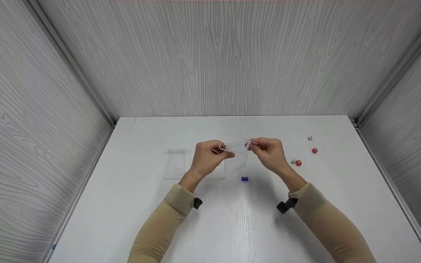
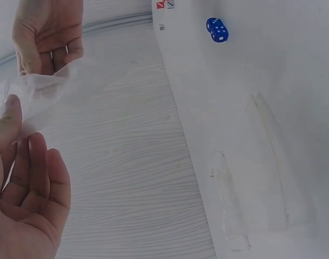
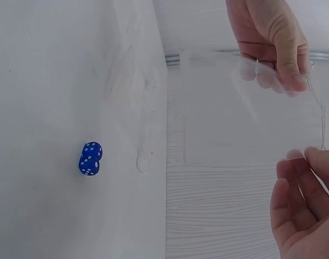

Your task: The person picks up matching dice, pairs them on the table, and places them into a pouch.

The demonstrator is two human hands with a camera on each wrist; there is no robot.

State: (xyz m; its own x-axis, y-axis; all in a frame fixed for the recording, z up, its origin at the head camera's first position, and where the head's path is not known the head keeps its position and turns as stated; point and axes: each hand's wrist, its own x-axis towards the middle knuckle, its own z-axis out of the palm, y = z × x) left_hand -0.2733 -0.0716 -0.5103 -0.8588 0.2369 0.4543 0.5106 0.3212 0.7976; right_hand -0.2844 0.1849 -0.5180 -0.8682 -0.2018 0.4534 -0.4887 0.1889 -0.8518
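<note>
Hanging above the white table (image 1: 232, 226), a clear drawstring pouch (image 1: 238, 160) is held up between both hands. One side of its mouth is pinched between thumb and fingers by the left hand (image 1: 208, 157); the opposite side is pinched likewise by the right hand (image 1: 270, 155). White cord (image 1: 222, 147) is seen at the fingertips. Below the pouch, two blue dice (image 1: 244, 179) are set side by side, touching. Farther right, two red dice (image 1: 298, 163) and two small pale dice (image 1: 310, 138) are scattered. To the left, another clear pouch (image 1: 175, 166) is laid flat.
</note>
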